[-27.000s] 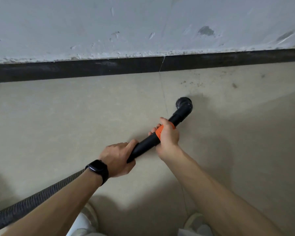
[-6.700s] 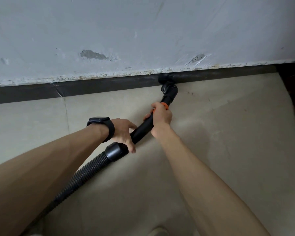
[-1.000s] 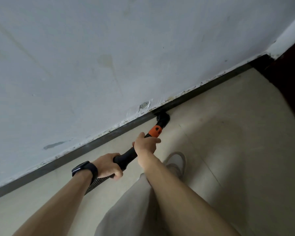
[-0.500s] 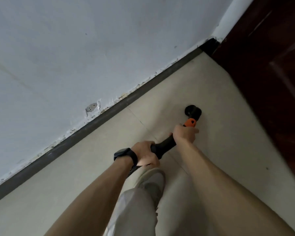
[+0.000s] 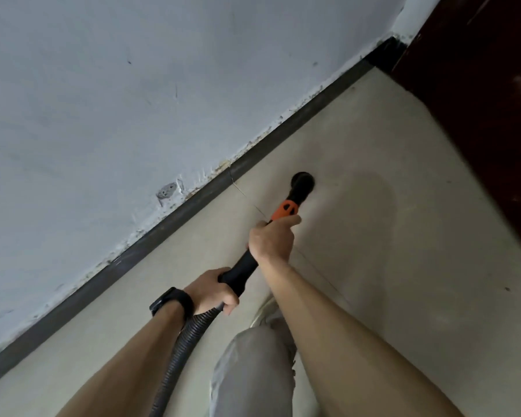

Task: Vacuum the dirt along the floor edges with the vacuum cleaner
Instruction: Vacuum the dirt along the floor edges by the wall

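Right now the right hand (image 5: 271, 239) grips the vacuum wand (image 5: 244, 266) behind its orange collar (image 5: 284, 209), the left hand (image 5: 212, 291) grips where the ribbed hose (image 5: 190, 335) joins, and the round nozzle (image 5: 303, 182) is near but off the skirting board (image 5: 163, 224), so next, I'd say, it wants steering in against that edge.

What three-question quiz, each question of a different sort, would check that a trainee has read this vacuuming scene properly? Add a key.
1. True or false: the nozzle touches the skirting board.
2. Which hand grips the wand just behind the orange collar? A. left B. right C. neither
3. Fill in: the black watch sits on the ___ wrist.

Key
1. False: the nozzle is on the floor, apart from the board.
2. B: the right hand; the left hand grips further back, by the hose.
3. left
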Demonstrator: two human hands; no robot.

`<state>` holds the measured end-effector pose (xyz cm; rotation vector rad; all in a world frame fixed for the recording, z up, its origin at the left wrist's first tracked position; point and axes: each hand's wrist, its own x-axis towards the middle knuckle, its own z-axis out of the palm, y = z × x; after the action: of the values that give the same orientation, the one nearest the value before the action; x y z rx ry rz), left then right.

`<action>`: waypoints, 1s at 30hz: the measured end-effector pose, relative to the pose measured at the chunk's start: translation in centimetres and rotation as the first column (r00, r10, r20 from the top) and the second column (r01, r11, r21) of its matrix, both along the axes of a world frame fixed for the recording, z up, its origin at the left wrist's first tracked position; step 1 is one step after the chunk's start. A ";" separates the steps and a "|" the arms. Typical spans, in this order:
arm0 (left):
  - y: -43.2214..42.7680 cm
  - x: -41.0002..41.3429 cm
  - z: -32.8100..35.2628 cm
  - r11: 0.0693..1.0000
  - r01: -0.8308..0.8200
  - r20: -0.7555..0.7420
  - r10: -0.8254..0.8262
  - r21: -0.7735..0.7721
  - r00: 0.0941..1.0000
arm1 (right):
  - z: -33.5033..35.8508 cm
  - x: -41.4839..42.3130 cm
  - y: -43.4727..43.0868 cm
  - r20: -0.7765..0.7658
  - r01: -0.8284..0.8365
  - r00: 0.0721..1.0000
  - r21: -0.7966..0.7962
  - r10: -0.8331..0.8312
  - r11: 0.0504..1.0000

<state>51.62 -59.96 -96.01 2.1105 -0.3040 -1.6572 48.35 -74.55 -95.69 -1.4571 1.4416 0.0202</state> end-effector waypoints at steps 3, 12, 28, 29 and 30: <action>2.8 0.8 0.8 0.999 -0.027 0.031 0.025 0.042 0.999 | 0.3 1.1 2.5 0.074 -0.051 0.996 0.087 0.044 0.995; -6.4 0.6 2.5 0.992 -0.040 0.048 0.046 -0.118 0.998 | 1.0 2.9 -6.9 -0.045 -0.024 0.999 -0.030 0.023 0.999; -21.5 -0.6 0.7 0.916 0.366 0.383 -0.282 -0.167 0.880 | 0.6 -4.0 -22.6 -0.082 0.399 0.909 -0.112 -0.409 0.910; -22.9 -0.5 0.4 0.907 0.375 0.409 -0.272 -0.194 0.871 | 0.4 -4.1 -24.4 -0.085 0.408 0.904 -0.127 -0.419 0.904; -24.2 -0.4 0.0 0.898 0.381 0.428 -0.262 -0.220 0.865 | 0.3 -4.1 -26.1 -0.081 0.412 0.902 -0.137 -0.425 0.901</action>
<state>51.20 -84.19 -96.03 2.2203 -1.0243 -1.2319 44.28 -100.64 -95.41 -1.2221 1.8500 -0.2614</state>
